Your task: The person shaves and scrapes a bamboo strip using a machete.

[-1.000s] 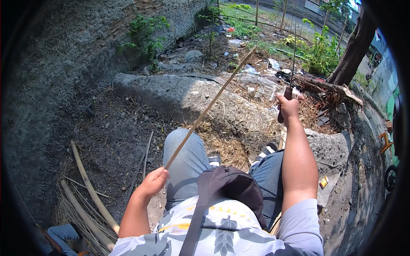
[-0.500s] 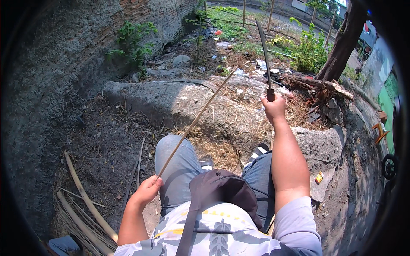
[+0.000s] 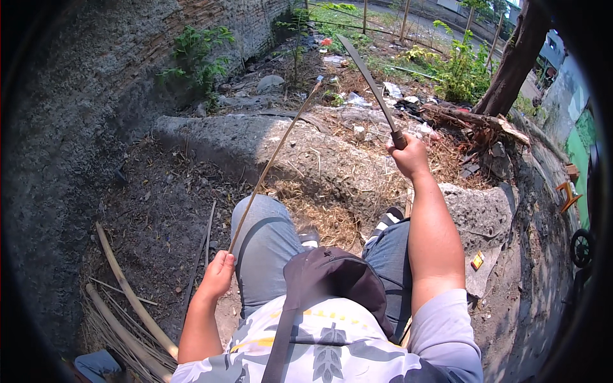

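My left hand [image 3: 219,273] is closed around the lower end of a long thin stick [image 3: 273,161], beside my left knee. The stick slants up and away to the right, and its far tip is pale. Raised at the right, my right hand [image 3: 410,156] grips the dark handle of a machete [image 3: 371,82]. Its long blade points up and leans left toward the stick's tip, with a gap between them. A black bag [image 3: 338,281] on a strap lies across my lap.
A low rough concrete ledge [image 3: 357,153] runs across in front of my feet. Bent poles [image 3: 131,287] and thin sticks lie on the ground at my left. A rough wall [image 3: 70,127] stands at the left, a tree trunk [image 3: 517,57] at the right. Litter [image 3: 357,99] lies beyond the ledge.
The machete blade has tilted left, nearer the stick's tip. The stick has swung slightly left and more upright, with my left hand a little higher.
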Demonstrator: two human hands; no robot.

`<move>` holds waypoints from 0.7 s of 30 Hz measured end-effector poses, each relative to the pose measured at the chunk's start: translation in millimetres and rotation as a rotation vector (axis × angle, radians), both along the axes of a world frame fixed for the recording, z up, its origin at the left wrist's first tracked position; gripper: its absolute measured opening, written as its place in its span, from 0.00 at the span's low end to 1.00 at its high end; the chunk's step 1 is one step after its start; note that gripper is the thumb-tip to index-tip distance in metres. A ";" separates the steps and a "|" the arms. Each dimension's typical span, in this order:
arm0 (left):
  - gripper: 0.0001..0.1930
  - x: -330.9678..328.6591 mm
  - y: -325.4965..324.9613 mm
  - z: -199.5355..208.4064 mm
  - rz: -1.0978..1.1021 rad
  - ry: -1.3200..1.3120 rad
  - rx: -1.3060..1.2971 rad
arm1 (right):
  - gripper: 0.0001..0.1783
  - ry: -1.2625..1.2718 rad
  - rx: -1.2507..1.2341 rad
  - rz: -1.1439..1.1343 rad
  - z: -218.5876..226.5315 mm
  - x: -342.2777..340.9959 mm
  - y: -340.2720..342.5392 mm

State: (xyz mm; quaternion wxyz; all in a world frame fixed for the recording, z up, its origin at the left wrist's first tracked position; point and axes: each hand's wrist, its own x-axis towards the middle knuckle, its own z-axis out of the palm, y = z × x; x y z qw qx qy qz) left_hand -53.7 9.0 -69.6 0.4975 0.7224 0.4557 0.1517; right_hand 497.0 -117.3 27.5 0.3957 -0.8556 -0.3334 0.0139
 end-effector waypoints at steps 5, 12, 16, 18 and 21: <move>0.22 -0.5 0.3 4.0 0.014 0.011 -0.126 | 0.19 -0.047 -0.102 0.082 14.8 -17.5 -2.8; 0.21 13.6 -1.9 18.8 0.067 -0.126 -0.145 | 0.19 -0.146 -0.128 0.252 16.8 -34.4 2.0; 0.19 17.4 3.2 13.3 0.114 -0.174 -0.136 | 0.17 -0.274 -0.126 0.390 15.7 -57.0 15.9; 0.18 27.2 6.8 16.2 0.106 -0.181 -0.126 | 0.16 -0.282 -0.170 0.407 18.1 -68.8 18.5; 0.14 54.5 3.7 40.7 0.068 -0.107 -0.104 | 0.11 -0.486 -0.263 0.554 18.6 -87.0 23.9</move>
